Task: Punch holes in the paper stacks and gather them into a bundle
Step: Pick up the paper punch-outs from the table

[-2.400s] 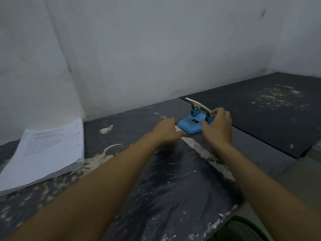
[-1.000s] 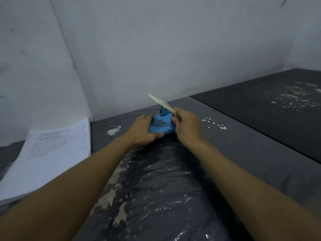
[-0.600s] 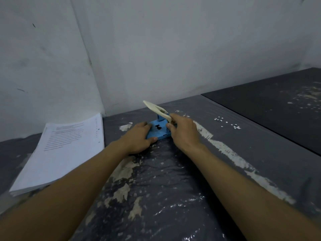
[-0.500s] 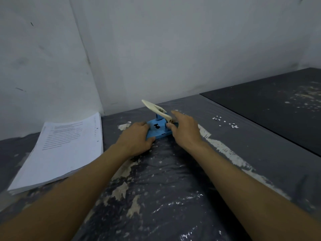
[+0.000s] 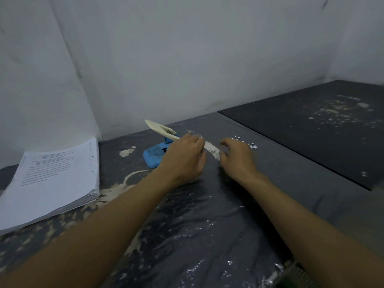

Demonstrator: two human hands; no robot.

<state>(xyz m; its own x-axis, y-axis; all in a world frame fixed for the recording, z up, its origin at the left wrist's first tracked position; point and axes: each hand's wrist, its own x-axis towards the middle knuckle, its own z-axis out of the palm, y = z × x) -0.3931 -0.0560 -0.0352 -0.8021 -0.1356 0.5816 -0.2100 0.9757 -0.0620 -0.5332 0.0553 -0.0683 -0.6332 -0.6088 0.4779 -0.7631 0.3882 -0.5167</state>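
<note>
A thick paper stack lies at the tabletop's left edge, well apart from both hands; likely heavy, floppy, best lifted from underneath. The left hand rests curled beside the blue hole punch, perhaps touching it. The right hand hovers loosely open, empty.

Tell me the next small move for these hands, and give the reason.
Probably reach the left hand over to the paper stack and draw it toward the hole punch. The punch stands with its lever raised and nothing visible in its slot, the stack lies apart at the left, and the right hand hovers empty beside scattered paper dots.
</note>
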